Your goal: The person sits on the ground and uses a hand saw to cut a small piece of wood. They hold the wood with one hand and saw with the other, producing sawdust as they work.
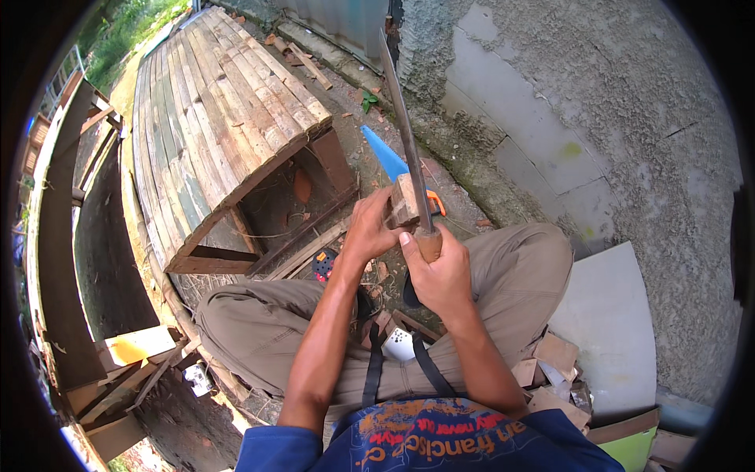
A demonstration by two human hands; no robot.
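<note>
My right hand [440, 271] is wrapped round the wooden handle of a machete [406, 134]. Its long, dark blade points up and away, tilting slightly left at the tip. A short wooden block [404, 203] is gripped in my left hand [370, 228], just left of the blade's base. Whether blade and block touch, I cannot tell. Beyond my hands lies a handsaw [383, 153] with a blue blade and an orange handle, partly hidden behind the block and machete.
A low bamboo-slat bench [212, 110] stands ahead on the left. A rough grey wall [629, 118] rises on the right. Beside my right knee are a pale flat panel [609, 322] and wood offcuts [557, 352]. A wooden frame [55, 236] stands at far left.
</note>
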